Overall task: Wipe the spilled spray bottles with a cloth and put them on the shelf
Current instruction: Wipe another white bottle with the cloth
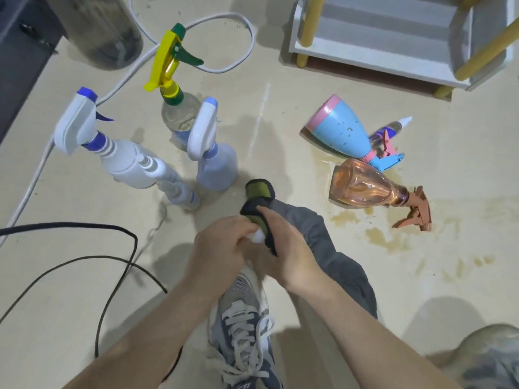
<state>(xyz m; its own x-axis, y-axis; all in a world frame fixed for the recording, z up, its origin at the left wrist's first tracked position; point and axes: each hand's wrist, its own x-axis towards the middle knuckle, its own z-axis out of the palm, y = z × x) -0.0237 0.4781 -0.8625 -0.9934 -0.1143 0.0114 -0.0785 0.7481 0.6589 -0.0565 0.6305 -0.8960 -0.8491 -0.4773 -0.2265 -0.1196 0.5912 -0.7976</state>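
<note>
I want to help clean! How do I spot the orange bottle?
Look below the white shelf with yellow legs, at the brownish spill. The orange bottle lies there on its side: see-through, coppery trigger, unlike the solid blue-and-pink bottle beside it.

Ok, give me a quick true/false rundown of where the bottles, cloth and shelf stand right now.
1. The amber bottle lies on its side on the floor. True.
2. The yellow-and-green trigger bottle has tipped over. False: it stands upright.
3. The right hand grips the green-and-black cloth, while the left hand holds a white object the cloth wraps. True.
4. The blue bottle with the pink base sits on the shelf. False: it lies on the floor in front of it.
5. The floor by the amber bottle is dry. False: a brownish spill spreads there.
</note>
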